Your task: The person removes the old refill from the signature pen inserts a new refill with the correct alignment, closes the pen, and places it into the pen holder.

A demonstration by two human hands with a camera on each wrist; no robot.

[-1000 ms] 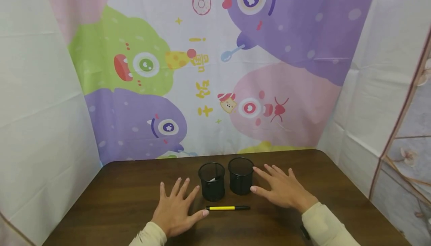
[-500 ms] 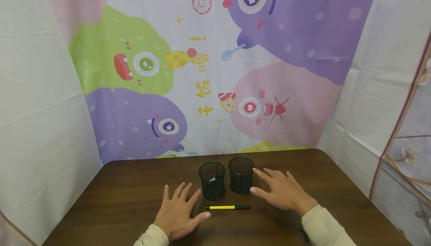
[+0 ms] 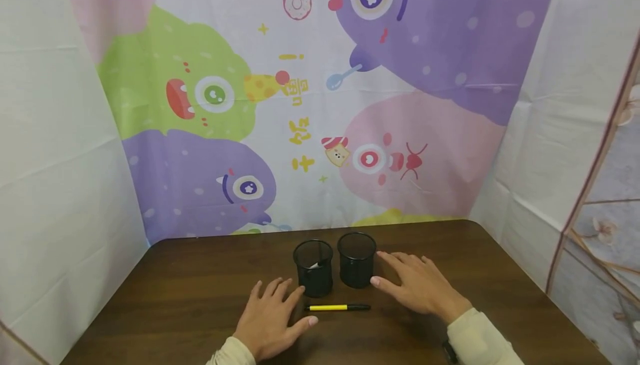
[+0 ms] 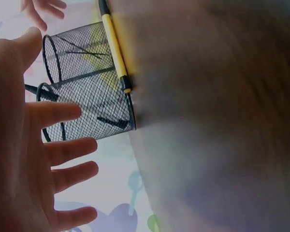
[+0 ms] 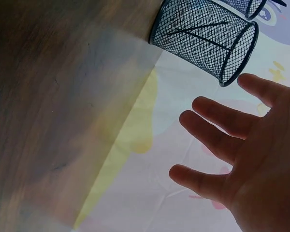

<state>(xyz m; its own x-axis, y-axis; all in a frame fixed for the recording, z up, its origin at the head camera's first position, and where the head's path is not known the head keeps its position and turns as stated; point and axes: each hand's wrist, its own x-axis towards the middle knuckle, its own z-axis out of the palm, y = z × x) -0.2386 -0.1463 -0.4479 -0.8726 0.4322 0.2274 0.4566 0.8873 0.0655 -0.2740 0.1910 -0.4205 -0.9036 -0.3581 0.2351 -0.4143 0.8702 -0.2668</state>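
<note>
Two black mesh pen holders stand side by side on the table. Inside the left pen holder (image 3: 314,281) is a dark pen with a white part; the right pen holder (image 3: 356,270) stands slightly farther back. A yellow pen (image 3: 336,308) with black ends lies in front of them, also showing as a yellow pen (image 4: 115,48) in the left wrist view. My left hand (image 3: 272,320) hovers left of the pen, fingers spread and holding nothing, its thumb near the pen's left end. With loosely spread fingers, my right hand (image 3: 422,284) is beside the right pen holder, its fingertips close to the wall.
The dark brown wooden table (image 3: 190,293) has rounded back corners. Behind it hangs a cloth backdrop (image 3: 310,204) with cartoon monsters. White cloth (image 3: 60,159) borders the left side, and more white cloth (image 3: 530,165) borders the right.
My left hand has shifted right and a little toward me, closer to the left pen holder and the pen. My right hand has barely moved; pen holders and pen stay put.
</note>
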